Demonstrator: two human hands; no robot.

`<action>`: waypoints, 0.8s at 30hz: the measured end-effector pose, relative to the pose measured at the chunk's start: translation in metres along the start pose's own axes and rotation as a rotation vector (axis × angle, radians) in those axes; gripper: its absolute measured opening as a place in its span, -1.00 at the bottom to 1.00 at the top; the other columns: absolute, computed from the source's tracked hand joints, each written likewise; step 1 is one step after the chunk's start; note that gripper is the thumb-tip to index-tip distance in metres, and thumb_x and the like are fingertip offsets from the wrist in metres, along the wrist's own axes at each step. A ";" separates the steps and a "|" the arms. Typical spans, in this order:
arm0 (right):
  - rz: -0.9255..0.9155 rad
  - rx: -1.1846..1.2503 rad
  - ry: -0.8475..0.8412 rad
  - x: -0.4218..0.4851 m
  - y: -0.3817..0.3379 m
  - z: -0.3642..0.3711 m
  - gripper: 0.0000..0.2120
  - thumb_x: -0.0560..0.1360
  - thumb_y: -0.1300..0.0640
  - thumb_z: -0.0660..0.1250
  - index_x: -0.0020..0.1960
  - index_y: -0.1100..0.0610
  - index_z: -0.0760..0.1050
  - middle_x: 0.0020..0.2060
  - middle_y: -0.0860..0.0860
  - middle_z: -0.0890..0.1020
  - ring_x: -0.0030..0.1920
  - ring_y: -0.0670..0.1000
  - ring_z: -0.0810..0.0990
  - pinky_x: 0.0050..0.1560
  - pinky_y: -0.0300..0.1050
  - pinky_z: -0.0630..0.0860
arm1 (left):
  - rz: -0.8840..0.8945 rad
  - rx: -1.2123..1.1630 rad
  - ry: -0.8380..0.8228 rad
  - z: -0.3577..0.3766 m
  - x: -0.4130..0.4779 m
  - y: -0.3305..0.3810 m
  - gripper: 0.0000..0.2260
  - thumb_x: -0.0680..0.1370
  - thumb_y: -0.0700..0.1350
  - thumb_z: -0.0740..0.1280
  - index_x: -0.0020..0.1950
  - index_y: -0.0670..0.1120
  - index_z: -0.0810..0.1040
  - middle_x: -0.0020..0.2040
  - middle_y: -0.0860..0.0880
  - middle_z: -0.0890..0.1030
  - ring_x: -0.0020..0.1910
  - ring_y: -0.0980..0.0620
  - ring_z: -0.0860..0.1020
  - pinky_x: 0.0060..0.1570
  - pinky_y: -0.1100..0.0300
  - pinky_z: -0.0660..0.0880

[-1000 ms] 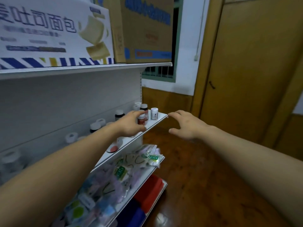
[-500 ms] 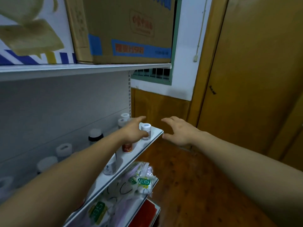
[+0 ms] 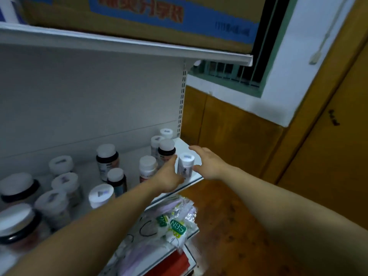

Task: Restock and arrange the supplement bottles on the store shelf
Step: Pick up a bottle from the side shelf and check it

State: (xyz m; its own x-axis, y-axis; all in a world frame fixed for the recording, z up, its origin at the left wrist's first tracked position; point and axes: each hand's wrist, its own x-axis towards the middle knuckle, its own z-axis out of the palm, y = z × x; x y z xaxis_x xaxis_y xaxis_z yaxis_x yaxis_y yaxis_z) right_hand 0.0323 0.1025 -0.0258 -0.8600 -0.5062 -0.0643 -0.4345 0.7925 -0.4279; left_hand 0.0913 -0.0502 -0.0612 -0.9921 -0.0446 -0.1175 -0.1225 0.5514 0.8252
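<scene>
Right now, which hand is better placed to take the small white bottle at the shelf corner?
Probably the right hand: its thumb and fingers curve open around the small white bottle, with nothing else near. The left hand is beside it too, but crowded by other bottles.

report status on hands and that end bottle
Left hand and right hand open, flanking small white-capped white plastic bottle at white metal shelf right end; not closed on it. Dark white-capped bottle close behind left hand.

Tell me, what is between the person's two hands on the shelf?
A small white-capped bottle stands upright between the left hand and the right hand, near the corner of the shelf, in the head view. Whether either hand touches it is unclear.
</scene>
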 end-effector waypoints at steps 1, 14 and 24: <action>-0.029 0.033 -0.024 0.009 0.009 0.002 -0.37 0.53 0.12 0.26 0.50 -0.11 0.04 0.47 0.06 0.15 0.37 0.18 0.31 0.14 -0.05 0.41 | -0.009 0.001 0.022 0.008 0.006 0.001 -0.34 0.48 -0.30 0.29 0.49 -0.04 0.06 0.39 0.01 0.31 0.37 -0.04 0.32 0.16 0.23 0.31; -0.154 0.480 0.005 0.028 0.048 0.018 -0.76 0.60 0.15 0.15 0.24 -0.03 0.38 0.05 0.10 0.49 -0.15 0.03 0.48 -0.26 -0.19 0.45 | -0.043 -0.184 0.188 0.043 0.005 0.015 -0.41 0.48 -0.34 0.27 0.43 0.05 0.21 0.28 0.05 0.42 0.30 0.12 0.37 0.13 0.32 0.44; -0.352 0.822 0.023 -0.051 -0.035 -0.038 -0.81 0.61 0.15 0.13 0.18 -0.06 0.34 0.09 0.09 0.52 0.06 0.07 0.54 -0.03 0.01 0.60 | 0.167 -0.297 0.399 -0.002 -0.105 0.065 -0.42 0.47 -0.35 0.33 0.28 0.22 0.27 -0.04 -0.04 0.51 -0.04 -0.03 0.57 -0.08 0.07 0.55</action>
State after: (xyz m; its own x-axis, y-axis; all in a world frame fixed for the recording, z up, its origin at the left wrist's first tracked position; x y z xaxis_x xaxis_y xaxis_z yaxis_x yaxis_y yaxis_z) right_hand 0.0813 0.1139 0.0261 -0.7222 -0.6601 0.2066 -0.3526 0.0943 -0.9310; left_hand 0.1870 -0.0114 0.0063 -0.9254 -0.3218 0.2004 0.0926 0.3208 0.9426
